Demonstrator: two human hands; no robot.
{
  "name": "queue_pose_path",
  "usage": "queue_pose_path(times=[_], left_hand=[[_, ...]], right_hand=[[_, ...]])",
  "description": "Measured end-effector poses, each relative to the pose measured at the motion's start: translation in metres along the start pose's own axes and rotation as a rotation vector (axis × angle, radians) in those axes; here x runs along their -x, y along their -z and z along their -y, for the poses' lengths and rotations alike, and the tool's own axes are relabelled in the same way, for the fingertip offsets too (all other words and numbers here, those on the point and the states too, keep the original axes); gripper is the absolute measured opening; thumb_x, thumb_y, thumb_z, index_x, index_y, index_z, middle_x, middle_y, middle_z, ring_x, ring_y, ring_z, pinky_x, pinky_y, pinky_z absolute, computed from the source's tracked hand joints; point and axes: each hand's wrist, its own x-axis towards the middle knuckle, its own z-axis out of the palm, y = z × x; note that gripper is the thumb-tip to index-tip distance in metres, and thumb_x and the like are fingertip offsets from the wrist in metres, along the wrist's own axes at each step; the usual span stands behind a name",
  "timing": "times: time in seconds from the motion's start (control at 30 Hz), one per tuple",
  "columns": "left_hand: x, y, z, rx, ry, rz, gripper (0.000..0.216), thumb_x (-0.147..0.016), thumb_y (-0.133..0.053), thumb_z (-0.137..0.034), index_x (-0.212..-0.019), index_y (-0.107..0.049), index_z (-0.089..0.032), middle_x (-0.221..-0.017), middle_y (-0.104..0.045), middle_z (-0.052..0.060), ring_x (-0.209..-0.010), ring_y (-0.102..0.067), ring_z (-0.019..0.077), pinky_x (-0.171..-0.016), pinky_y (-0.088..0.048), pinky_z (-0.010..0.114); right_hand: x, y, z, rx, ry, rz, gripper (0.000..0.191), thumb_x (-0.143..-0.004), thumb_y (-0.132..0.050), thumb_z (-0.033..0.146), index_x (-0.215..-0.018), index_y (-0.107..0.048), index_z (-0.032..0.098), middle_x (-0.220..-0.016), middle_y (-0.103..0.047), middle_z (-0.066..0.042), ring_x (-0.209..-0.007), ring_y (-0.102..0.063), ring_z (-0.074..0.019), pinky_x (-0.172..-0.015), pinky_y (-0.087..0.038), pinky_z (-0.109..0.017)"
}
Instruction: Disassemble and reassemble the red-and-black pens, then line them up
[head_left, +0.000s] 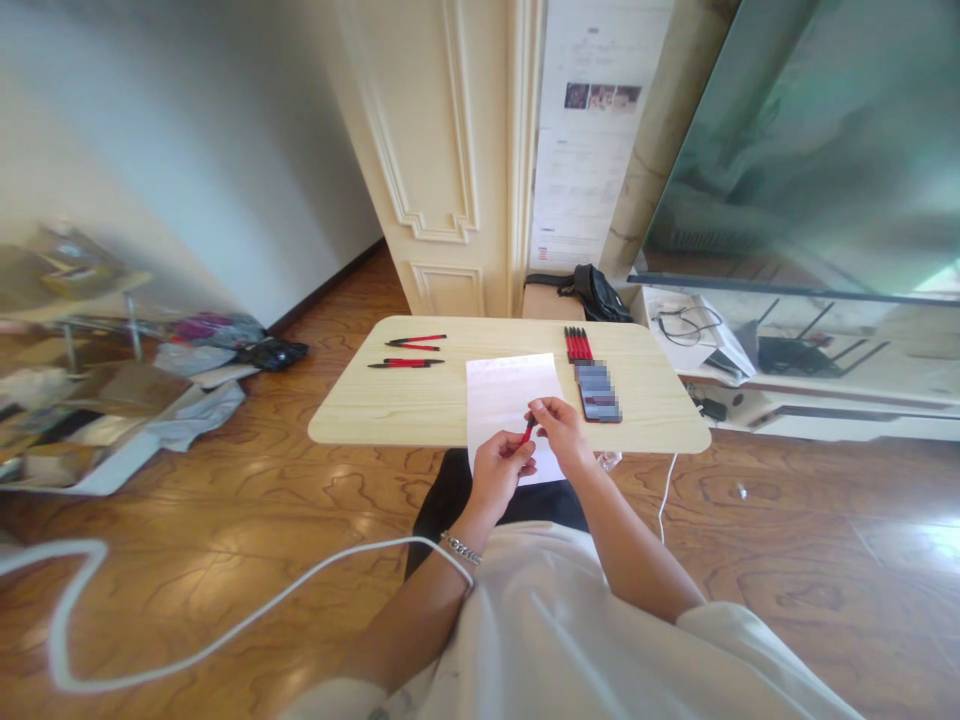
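Observation:
Between my two hands, above the near part of a white paper sheet (510, 390), is a red and black pen (529, 428). My left hand (499, 468) is closed around its lower red part. At the pen's black upper end, the fingers of my right hand (556, 428) pinch it. The paper hangs over the table's near edge. Several red and black pens (577, 344) lie side by side at the right, just beyond a phone (598, 392). On the left half of the table are more pens of the same kind (409, 363), lying loosely in two groups.
The light wooden table (360, 405) has rounded corners. A white cable (247, 620) runs from the left to my left forearm, and another cable (666, 498) hangs below the table. Bags and boxes (112, 410) lie on the left floor. A router (806, 352) stands at the right.

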Motion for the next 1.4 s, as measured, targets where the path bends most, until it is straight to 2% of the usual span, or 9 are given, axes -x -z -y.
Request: queue_pose_path(times=[0.1, 0.43, 0.63, 0.73, 0.83, 0.97, 1.07, 1.23, 1.4], left_hand=[[-0.002, 0.001, -0.003, 0.047, 0.032, 0.006, 0.032, -0.067, -0.076, -0.039, -0.083, -0.065, -0.014, -0.066, -0.063, 0.002, -0.058, -0.062, 0.0129, -0.056, -0.055, 0.027], [-0.002, 0.001, 0.002, -0.047, -0.001, -0.084, 0.03, -0.064, -0.077, -0.04, -0.079, -0.067, -0.016, -0.064, -0.065, 0.002, -0.055, -0.064, 0.0147, -0.056, -0.056, 0.029], [-0.014, 0.004, -0.009, 0.178, 0.004, -0.041, 0.037, -0.07, -0.073, -0.043, -0.093, -0.064, -0.015, -0.08, -0.071, 0.006, -0.074, -0.069, 0.0186, -0.076, -0.056, 0.037], [-0.026, 0.006, -0.021, 0.297, -0.032, -0.059, 0.038, -0.073, -0.071, -0.046, -0.095, -0.059, -0.017, -0.092, -0.071, 0.009, -0.091, -0.068, 0.0212, -0.083, -0.053, 0.039], [-0.034, 0.003, -0.03, 0.404, -0.047, -0.024, 0.037, -0.072, -0.072, -0.046, -0.09, -0.056, -0.018, -0.101, -0.07, 0.01, -0.104, -0.063, 0.0227, -0.087, -0.05, 0.039], [-0.041, -0.01, -0.033, 0.462, 0.002, 0.081, 0.033, -0.073, -0.072, -0.045, -0.086, -0.058, -0.017, -0.1, -0.07, 0.009, -0.095, -0.065, 0.0214, -0.08, -0.051, 0.036], [-0.047, -0.019, -0.029, 0.43, 0.017, 0.096, 0.031, -0.075, -0.07, -0.045, -0.085, -0.064, -0.016, -0.093, -0.07, 0.009, -0.09, -0.065, 0.0206, -0.077, -0.05, 0.032], [-0.062, -0.007, -0.022, 0.226, -0.048, 0.129, 0.034, -0.074, -0.072, -0.037, -0.1, -0.068, -0.017, -0.111, -0.067, 0.011, -0.106, -0.061, 0.0234, -0.09, -0.046, 0.034], [-0.075, 0.027, -0.021, -0.073, -0.108, 0.121, 0.025, -0.072, -0.073, -0.032, -0.091, -0.07, -0.017, -0.096, -0.071, 0.01, -0.092, -0.065, 0.0218, -0.085, -0.048, 0.033]], right_hand=[[-0.002, 0.002, 0.002, -0.062, -0.013, 0.044, 0.038, -0.077, -0.059, 0.051, -0.094, -0.068, 0.019, -0.083, -0.069, -0.005, -0.07, -0.06, -0.0149, -0.059, -0.041, -0.026], [-0.006, -0.004, -0.015, 0.099, 0.055, -0.096, 0.034, -0.075, -0.062, 0.053, -0.076, -0.066, 0.018, -0.071, -0.067, -0.003, -0.058, -0.053, -0.0135, -0.057, -0.041, -0.027], [-0.005, 0.006, -0.008, 0.089, 0.091, 0.008, 0.044, -0.083, -0.05, 0.055, -0.11, -0.063, 0.022, -0.087, -0.067, -0.005, -0.069, -0.058, -0.0152, -0.056, -0.043, -0.027], [0.003, 0.015, -0.009, 0.116, 0.131, 0.063, 0.043, -0.081, -0.058, 0.05, -0.115, -0.061, 0.023, -0.089, -0.066, -0.005, -0.072, -0.057, -0.0157, -0.061, -0.044, -0.028], [0.01, 0.014, -0.013, 0.012, 0.11, 0.13, 0.046, -0.071, -0.072, 0.043, -0.112, -0.062, 0.024, -0.081, -0.064, -0.003, -0.069, -0.055, -0.0157, -0.06, -0.044, -0.029], [0.008, -0.004, -0.018, -0.227, 0.081, -0.005, 0.031, -0.075, -0.069, 0.04, -0.101, -0.063, 0.025, -0.081, -0.064, -0.003, -0.065, -0.054, -0.0151, -0.061, -0.045, -0.031], [-0.003, -0.017, -0.018, -0.308, 0.069, -0.097, 0.023, -0.083, -0.058, 0.044, -0.095, -0.062, 0.026, -0.086, -0.064, -0.003, -0.073, -0.059, -0.0165, -0.063, -0.047, -0.031], [-0.046, -0.007, -0.005, -0.518, 0.081, -0.2, 0.025, -0.084, -0.054, 0.05, -0.087, -0.056, 0.025, -0.095, -0.064, -0.003, -0.086, -0.062, -0.0184, -0.073, -0.049, -0.035], [-0.101, 0.027, 0.007, -0.617, 0.038, -0.165, 0.03, -0.082, -0.051, 0.056, -0.078, -0.052, 0.026, -0.058, -0.046, 0.004, -0.051, -0.047, -0.0116, -0.055, -0.044, -0.029]])
